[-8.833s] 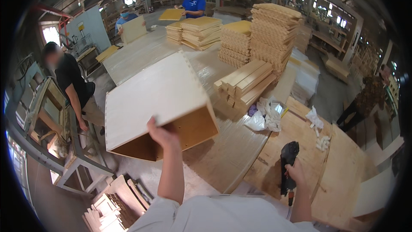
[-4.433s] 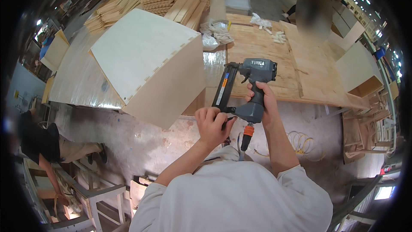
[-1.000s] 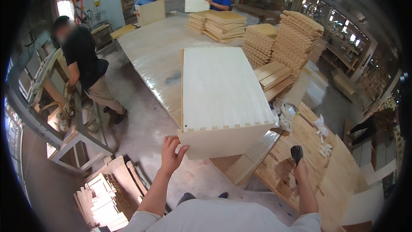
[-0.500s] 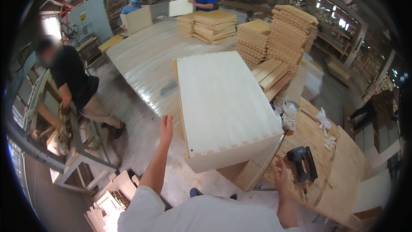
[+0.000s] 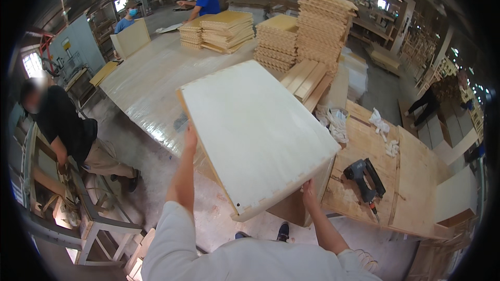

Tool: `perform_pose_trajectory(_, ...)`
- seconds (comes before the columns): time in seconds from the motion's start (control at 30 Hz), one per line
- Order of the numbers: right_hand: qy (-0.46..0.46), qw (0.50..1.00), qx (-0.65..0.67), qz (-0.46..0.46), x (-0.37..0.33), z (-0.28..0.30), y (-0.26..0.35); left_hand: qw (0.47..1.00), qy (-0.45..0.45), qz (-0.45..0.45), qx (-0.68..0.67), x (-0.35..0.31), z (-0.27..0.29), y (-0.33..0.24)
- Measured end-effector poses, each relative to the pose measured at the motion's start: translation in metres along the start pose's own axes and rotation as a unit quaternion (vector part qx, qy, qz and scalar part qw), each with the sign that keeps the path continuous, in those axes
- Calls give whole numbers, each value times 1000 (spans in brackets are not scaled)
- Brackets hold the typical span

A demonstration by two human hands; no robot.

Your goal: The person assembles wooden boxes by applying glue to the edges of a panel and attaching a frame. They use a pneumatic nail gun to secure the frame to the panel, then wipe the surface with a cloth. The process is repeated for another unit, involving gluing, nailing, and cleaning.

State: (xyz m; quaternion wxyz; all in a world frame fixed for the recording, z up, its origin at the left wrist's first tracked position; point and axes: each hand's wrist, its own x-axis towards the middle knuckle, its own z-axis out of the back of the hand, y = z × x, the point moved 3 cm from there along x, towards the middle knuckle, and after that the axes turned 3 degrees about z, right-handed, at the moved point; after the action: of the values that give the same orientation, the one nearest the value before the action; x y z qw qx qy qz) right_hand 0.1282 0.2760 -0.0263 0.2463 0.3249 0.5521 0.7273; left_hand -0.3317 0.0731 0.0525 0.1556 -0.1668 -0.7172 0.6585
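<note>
A white drawer-like wooden box (image 5: 255, 130) lies with a broad flat panel facing up, finger joints along its near edge and a dark dot at its near left corner. It sits turned at an angle on the near end of a film-covered table (image 5: 140, 86). My left hand (image 5: 190, 138) is at the box's left side, its fingers partly hidden by the edge. Against the near side, toward the right corner, my right hand (image 5: 309, 193) holds the lower edge, fingers partly hidden beneath it.
On the right a wooden worktop (image 5: 359, 125) bears a black nail gun (image 5: 364, 177) and white rags (image 5: 379, 120). Stacked notched boards (image 5: 323, 31) and loose planks (image 5: 304, 80) stand beyond the box. Co-workers are at the far side and at a frame (image 5: 88, 224) on the left.
Both hands were apart from the box and now hold it. The box has turned counterclockwise, its near left corner coming closer to me. The view has shifted right.
</note>
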Motion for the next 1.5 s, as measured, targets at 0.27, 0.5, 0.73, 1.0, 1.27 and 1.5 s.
perform_pose_trajectory(0.27, -13, 998, 12, 57, 129, -2, 92, 899, -304, -46, 313, -123, 94, -66)
perform_pose_trajectory(0.5, 160, 957, 165, -176, 199, 0, 95, 850, -248, -61, 461, -247, 64, -166)
perform_pose_trajectory(0.73, 199, 944, 153, -216, 203, 9, -38, 814, -179, -19, 552, -251, 4, -166)
perform_pose_trajectory(1.0, -87, 976, -178, -92, 213, 125, -60, 787, -179, 12, 590, -234, -34, -159)
perform_pose_trajectory(1.27, -132, 945, 99, -282, 204, 113, -70, 849, -194, 45, 489, -230, -35, -143)
perform_pose_trajectory(1.5, -138, 929, 261, -222, 201, 93, -38, 907, -198, 22, 372, -244, -25, -128)
